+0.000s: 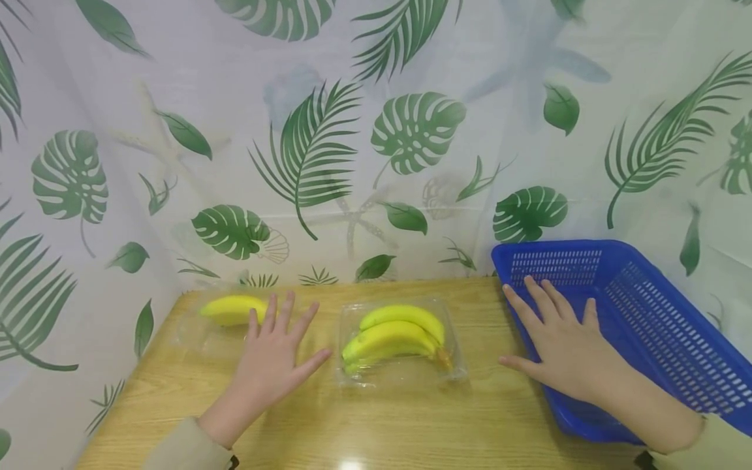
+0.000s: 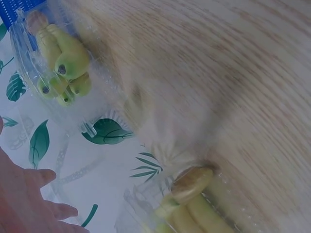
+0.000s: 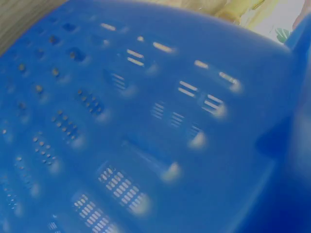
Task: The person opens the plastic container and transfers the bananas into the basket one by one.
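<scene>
My left hand (image 1: 267,362), fingers spread, hovers over the table between two clear plastic packs. Beyond its fingertips lies the left pack of bananas (image 1: 226,309), partly hidden by the hand. To the right of my thumb is the middle pack of bananas (image 1: 399,339), its clear plastic container (image 1: 399,378) resting on the wood. With fingers fanned out, my right hand (image 1: 566,356) overlaps the near left side of a blue plastic basket (image 1: 687,339) in the head view. Neither hand holds anything. Both banana packs also appear in the left wrist view.
A wooden table (image 1: 352,421) carries the packs and the basket. Behind it hangs a white leaf-print cloth (image 1: 352,143), which also runs down the left side. The basket's perforated wall (image 3: 160,126) fills the right wrist view.
</scene>
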